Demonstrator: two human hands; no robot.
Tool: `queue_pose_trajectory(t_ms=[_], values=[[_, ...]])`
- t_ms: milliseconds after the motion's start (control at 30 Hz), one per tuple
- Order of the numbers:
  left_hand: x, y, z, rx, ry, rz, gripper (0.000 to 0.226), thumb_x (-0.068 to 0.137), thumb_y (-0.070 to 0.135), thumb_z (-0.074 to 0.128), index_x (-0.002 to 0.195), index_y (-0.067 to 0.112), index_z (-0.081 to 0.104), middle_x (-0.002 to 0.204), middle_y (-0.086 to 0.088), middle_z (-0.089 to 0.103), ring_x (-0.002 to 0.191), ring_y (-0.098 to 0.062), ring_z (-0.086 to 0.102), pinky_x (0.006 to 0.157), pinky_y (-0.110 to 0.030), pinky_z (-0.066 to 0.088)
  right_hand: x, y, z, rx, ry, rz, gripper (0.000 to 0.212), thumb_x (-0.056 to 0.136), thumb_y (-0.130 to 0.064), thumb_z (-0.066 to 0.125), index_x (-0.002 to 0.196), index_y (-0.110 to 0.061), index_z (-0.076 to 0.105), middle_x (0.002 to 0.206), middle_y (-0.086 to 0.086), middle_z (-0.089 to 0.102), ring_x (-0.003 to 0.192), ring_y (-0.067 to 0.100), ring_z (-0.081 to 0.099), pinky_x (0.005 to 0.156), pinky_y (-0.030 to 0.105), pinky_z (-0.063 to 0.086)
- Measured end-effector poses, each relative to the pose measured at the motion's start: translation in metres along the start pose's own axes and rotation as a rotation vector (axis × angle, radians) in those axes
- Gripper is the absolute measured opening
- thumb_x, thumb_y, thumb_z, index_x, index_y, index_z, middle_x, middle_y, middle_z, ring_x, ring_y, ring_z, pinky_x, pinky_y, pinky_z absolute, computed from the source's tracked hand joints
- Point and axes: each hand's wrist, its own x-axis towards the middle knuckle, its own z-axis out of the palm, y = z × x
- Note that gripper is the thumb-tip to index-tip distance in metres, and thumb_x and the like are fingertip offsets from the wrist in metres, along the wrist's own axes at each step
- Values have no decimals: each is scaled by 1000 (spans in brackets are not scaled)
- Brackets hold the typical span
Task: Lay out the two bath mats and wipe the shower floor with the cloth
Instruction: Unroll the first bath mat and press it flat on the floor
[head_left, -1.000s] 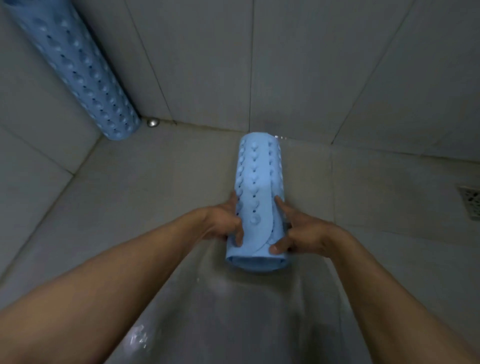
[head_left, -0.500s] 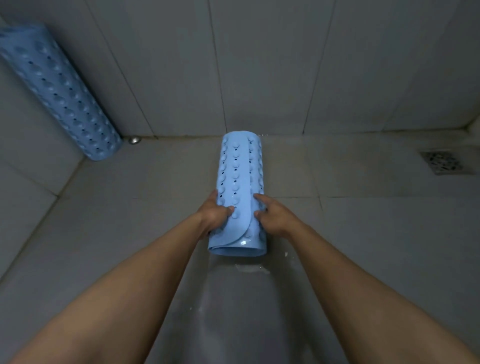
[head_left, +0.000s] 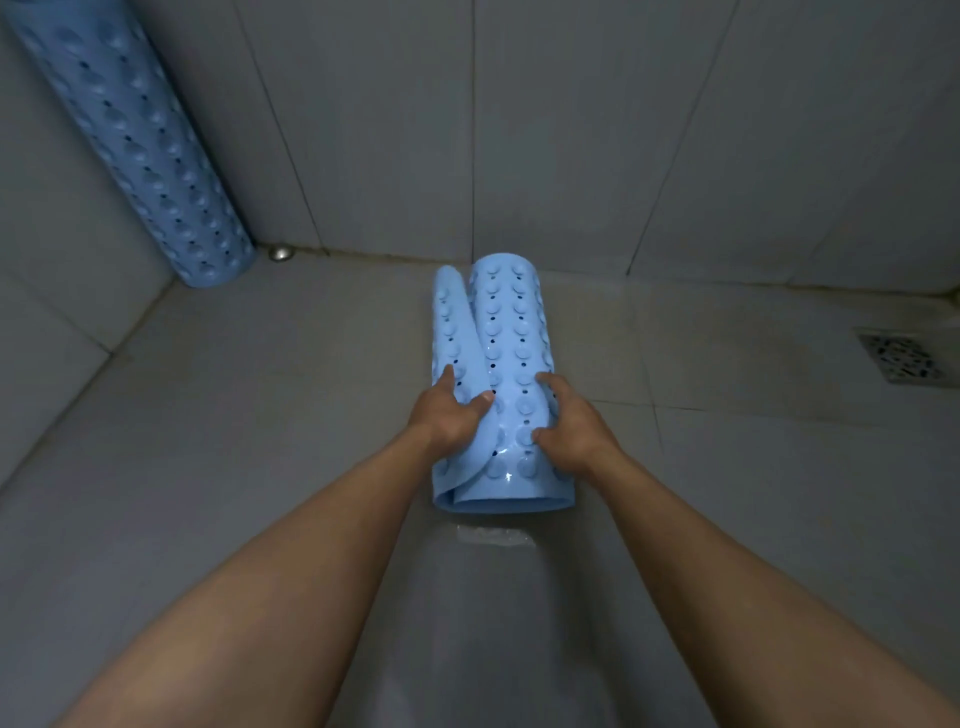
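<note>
Your left hand (head_left: 452, 415) is pinching the loose flap (head_left: 449, 312) of the bath mat (head_left: 511, 332), thumb on top, while your right hand (head_left: 571, 426) is curling over the roll and pinning it to the shower floor (head_left: 260, 441). The mat is lying mid-floor, its far end near the back edge. To unroll it well, you are probably best drawing the flap out toward the left edge, low and flat, and letting the roll turn under your right palm, suction cups facing down. The wet patch (head_left: 493, 535) at the near end may let it slide. The second mat (head_left: 140, 150) is leaning rolled in the far-left corner. No container or cloth is showing; the drain (head_left: 901, 358) is sitting by the right edge.
</note>
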Motion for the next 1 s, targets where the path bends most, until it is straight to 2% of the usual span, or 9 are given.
queue_pose_trajectory(t_ms=[133,300,400,533,667,733,800,867,1000], values=[[-3,-5,9,-17,-23,1,86,94,32,64,159,17,9,161,1,28,144,-21,34,116,-29,27,1,2,-15,-98,-85,23,87,76,-16,62,153,-36,26,150,9,45,127,29,54,102,36,48],[-2,-7,1,86,-15,6,87,89,22,63,159,17,12,160,-9,29,143,-26,35,116,-31,30,-1,-8,-8,-229,-168,124,76,87,-19,53,154,-27,16,149,22,35,128,39,47,101,37,45],[-5,-5,-4,152,31,41,84,85,14,51,159,17,13,161,-15,20,145,-32,29,118,-36,28,-1,-15,-2,-204,-39,133,63,95,-32,45,150,-11,21,151,24,25,133,42,39,109,43,37],[-11,-6,-1,273,172,84,67,101,26,41,159,19,10,164,-14,12,148,-32,23,117,-38,24,1,-11,1,-230,78,49,90,89,-62,55,150,-5,22,153,17,31,136,39,38,109,47,38],[-20,-12,0,616,186,121,94,94,24,58,156,29,-13,164,-14,-14,149,-40,13,115,-52,31,0,-7,12,-229,57,7,87,95,-48,55,158,-23,1,161,23,11,141,44,29,114,49,32],[-22,-23,4,1000,145,130,84,98,44,48,157,27,-9,160,-15,-30,149,-43,-14,116,-67,9,-1,-9,18,-273,23,-14,72,102,-38,45,157,-38,-1,162,24,-10,145,49,16,118,53,24],[-24,-36,6,1242,68,67,73,99,60,25,158,25,-1,161,-14,-26,144,-43,-29,108,-74,-12,-2,-10,24,-325,-16,-30,63,103,-27,38,156,-45,7,160,22,-23,148,50,-1,119,59,13],[-23,-49,11,1239,-22,11,71,100,59,14,158,23,-3,164,-11,-18,145,-40,-29,107,-73,-16,-4,-11,27,-370,-33,-37,67,100,-17,37,155,-46,14,159,17,-30,147,50,-9,117,66,7],[-16,-61,13,842,-70,35,72,102,44,31,158,22,-8,160,-13,-29,148,-34,-24,119,-59,-6,-6,-15,28,-376,-34,-59,74,92,-6,39,154,-40,18,159,15,-32,146,50,-18,113,71,1]])
